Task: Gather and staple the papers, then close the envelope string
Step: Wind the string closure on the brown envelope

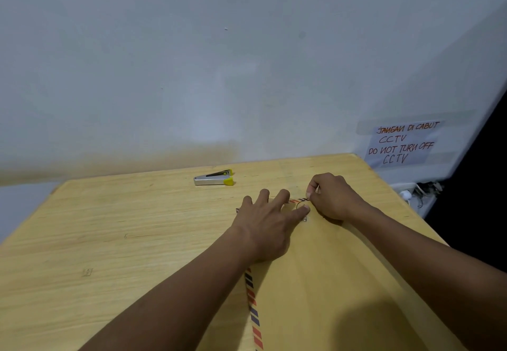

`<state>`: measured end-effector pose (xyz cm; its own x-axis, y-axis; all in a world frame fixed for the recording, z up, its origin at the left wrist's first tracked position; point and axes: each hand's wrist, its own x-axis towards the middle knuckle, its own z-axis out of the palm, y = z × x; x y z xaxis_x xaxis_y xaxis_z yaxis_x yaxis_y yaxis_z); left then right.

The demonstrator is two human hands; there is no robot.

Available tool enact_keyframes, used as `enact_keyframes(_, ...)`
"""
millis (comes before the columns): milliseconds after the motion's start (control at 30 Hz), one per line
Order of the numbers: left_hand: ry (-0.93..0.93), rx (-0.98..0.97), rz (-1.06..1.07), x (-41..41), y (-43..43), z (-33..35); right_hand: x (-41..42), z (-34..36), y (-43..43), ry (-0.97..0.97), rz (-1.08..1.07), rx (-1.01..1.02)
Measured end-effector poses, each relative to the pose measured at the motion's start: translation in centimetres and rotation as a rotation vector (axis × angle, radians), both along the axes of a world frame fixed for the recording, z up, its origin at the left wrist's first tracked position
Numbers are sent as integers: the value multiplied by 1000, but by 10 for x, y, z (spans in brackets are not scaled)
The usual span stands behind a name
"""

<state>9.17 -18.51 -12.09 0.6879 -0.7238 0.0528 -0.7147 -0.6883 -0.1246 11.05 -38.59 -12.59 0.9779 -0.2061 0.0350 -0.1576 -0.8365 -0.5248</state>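
A tan envelope with a red-and-blue striped border lies flat on the wooden table, running from the bottom edge up to my hands. My left hand rests flat on its upper part, fingers spread, thumb tip by the small metal button. My right hand pinches the thin dark string, which loops near the button at the envelope's top. A silver stapler with yellow ends lies at the back of the table, well apart from both hands. No loose papers are visible.
A white wall rises just behind the table. A handwritten CCTV notice is taped at the right, with a socket and cables below it past the table's right edge.
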Motion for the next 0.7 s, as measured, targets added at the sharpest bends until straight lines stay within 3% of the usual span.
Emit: enact_keyframes(700, 4, -87, 68, 2, 6, -11, -15, 5, -9, -17, 3, 19)
